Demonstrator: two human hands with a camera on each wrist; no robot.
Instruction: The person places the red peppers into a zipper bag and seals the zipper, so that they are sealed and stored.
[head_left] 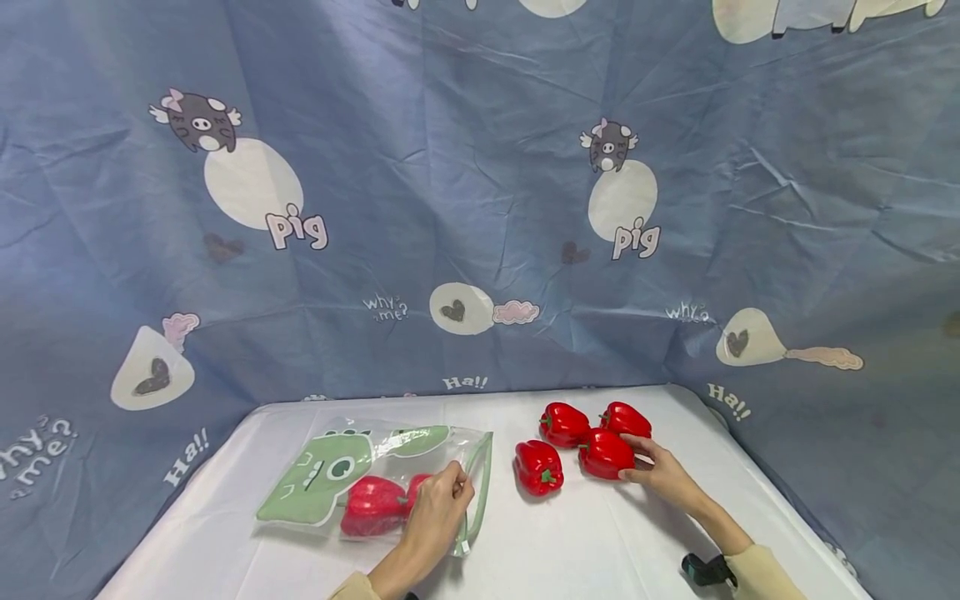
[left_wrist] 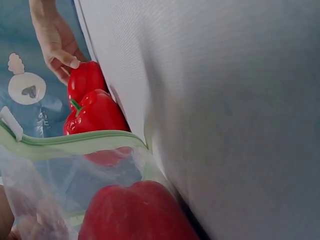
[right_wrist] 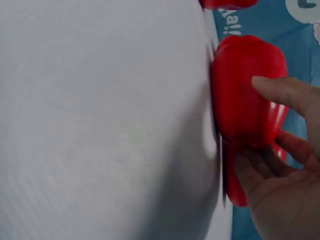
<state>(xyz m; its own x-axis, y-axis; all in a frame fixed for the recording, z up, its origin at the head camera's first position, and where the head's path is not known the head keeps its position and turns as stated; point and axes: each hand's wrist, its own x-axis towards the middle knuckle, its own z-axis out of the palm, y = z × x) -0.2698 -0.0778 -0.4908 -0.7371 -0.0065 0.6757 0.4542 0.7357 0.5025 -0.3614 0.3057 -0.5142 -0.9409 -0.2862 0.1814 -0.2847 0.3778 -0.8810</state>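
Well inside the table [head_left: 558,550] edges, the right grip [head_left: 663,472] holds a pepper [head_left: 604,455].

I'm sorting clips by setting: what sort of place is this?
Probably a makeshift indoor recording spot, though that's a guess: a pig-print blue cloth hangs behind a white-covered table, where glossy red peppers and a clear zip bag lie.

Four red peppers [head_left: 606,455] beside clear bag [head_left: 322,475]
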